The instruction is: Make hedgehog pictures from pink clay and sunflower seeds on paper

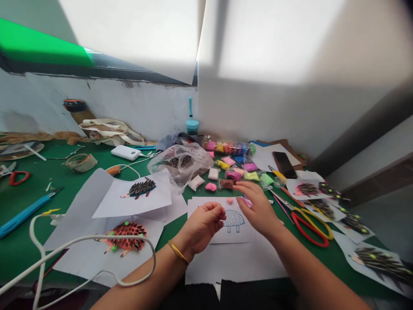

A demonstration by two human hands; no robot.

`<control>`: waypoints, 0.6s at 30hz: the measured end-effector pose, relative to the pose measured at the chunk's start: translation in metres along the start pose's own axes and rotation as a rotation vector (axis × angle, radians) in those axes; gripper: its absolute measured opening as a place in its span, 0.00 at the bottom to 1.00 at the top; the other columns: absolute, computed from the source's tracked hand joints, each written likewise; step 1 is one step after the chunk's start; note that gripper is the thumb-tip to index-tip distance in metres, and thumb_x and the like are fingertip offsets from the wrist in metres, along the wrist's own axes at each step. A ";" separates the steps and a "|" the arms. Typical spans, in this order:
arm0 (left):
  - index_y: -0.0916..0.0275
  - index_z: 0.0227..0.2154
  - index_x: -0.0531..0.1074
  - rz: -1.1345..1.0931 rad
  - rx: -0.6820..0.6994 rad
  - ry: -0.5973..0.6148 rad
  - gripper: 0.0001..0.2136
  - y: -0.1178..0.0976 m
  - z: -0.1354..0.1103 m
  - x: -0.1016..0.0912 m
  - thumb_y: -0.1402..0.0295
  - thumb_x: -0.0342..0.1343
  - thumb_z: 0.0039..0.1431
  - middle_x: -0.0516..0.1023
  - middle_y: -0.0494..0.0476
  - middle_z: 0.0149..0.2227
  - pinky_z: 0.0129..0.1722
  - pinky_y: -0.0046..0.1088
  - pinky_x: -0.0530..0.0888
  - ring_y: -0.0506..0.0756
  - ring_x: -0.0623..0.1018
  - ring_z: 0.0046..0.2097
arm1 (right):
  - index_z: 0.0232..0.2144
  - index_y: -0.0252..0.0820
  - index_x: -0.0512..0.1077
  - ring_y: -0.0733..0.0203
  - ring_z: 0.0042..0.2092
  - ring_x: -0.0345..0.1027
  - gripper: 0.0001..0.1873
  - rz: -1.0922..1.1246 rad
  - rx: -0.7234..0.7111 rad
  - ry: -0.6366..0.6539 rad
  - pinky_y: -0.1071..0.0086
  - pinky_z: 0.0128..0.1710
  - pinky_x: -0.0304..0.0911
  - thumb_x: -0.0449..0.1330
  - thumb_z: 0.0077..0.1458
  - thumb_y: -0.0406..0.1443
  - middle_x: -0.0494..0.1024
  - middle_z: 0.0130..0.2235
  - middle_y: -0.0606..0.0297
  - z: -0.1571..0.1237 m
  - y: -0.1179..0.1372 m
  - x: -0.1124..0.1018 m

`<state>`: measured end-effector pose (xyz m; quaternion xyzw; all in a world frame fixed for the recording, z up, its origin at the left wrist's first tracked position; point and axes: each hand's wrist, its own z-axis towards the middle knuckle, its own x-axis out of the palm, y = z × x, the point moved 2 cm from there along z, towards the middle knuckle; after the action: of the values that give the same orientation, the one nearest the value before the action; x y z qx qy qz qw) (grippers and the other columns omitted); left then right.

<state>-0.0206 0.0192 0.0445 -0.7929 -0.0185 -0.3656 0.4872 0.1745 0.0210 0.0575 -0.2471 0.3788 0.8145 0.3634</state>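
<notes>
My left hand [206,226] is closed in a pinch over the left side of a white sheet [214,237]; what its fingertips hold, if anything, is hidden. My right hand [258,211] hovers at the sheet's right side, fingers stretched out and apart, nothing visible in them. Between the hands, a blue-ink hedgehog drawing [235,218] shows on the sheet, its left end covered by my left fingers. A small coral-pink lump of clay [229,200] lies above the drawing. Just beyond sit a pink clay piece [211,187] and a brown clay packet [226,184].
Several coloured clay packets [251,176] and a plastic bag of dark seeds [180,161] lie behind. Scissors [311,228] and a phone [284,164] are to the right. Finished hedgehog pictures [142,188] flank both sides. A white cable [97,237] crosses over my left forearm.
</notes>
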 end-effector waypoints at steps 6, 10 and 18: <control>0.63 0.24 0.69 0.498 0.173 -0.021 0.17 0.004 -0.009 -0.002 0.53 0.62 0.53 0.69 0.50 0.26 0.33 0.26 0.65 0.50 0.67 0.30 | 0.45 0.50 0.74 0.50 0.47 0.69 0.11 0.136 0.060 0.066 0.54 0.46 0.68 0.59 0.59 0.38 0.75 0.43 0.59 -0.060 0.037 -0.005; 0.63 0.23 0.72 0.708 0.177 0.016 0.14 0.017 -0.017 0.001 0.57 0.63 0.52 0.71 0.51 0.26 0.32 0.27 0.65 0.52 0.69 0.31 | 0.40 0.49 0.73 0.52 0.41 0.68 0.07 0.257 0.067 0.066 0.57 0.40 0.68 0.62 0.57 0.36 0.74 0.38 0.60 -0.080 0.057 0.002; 0.60 0.27 0.77 1.041 0.326 0.069 0.14 0.019 -0.029 -0.006 0.60 0.53 0.64 0.78 0.54 0.31 0.39 0.29 0.69 0.55 0.75 0.36 | 0.35 0.49 0.74 0.56 0.38 0.67 0.03 0.299 0.067 0.050 0.60 0.37 0.65 0.62 0.58 0.35 0.73 0.33 0.64 -0.077 0.060 0.012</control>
<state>-0.0343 -0.0118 0.0339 -0.5991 0.3361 -0.0942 0.7206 0.1296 -0.0626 0.0299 -0.1957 0.4472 0.8401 0.2363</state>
